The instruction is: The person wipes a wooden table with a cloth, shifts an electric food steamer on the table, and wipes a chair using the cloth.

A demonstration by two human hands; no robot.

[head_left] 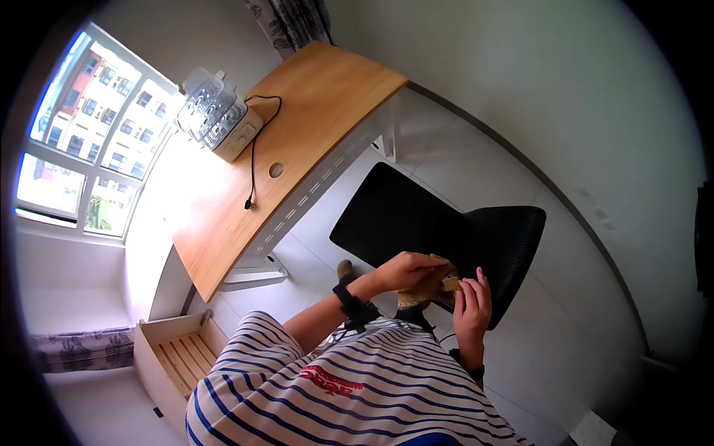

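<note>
In front of my body, above the black chair, both hands are at a brown, soft-looking cloth item [430, 288] with a pale patterned edge. Its exact kind cannot be made out. My left hand [405, 272] lies over its upper left side, fingers bent and closed on it. At its right end, my right hand [471, 303] pinches a tan part between thumb and fingers, with one finger raised. My wrists and the striped shirt hide some of what lies below.
A black chair [401, 212] stands just beyond my hands. A wooden desk [320, 89] bears a clear-tiered electric steamer [216, 115] and its black power cord [253, 167]. A slatted wooden bed frame [178, 357] is at lower left, and a wall runs along the right.
</note>
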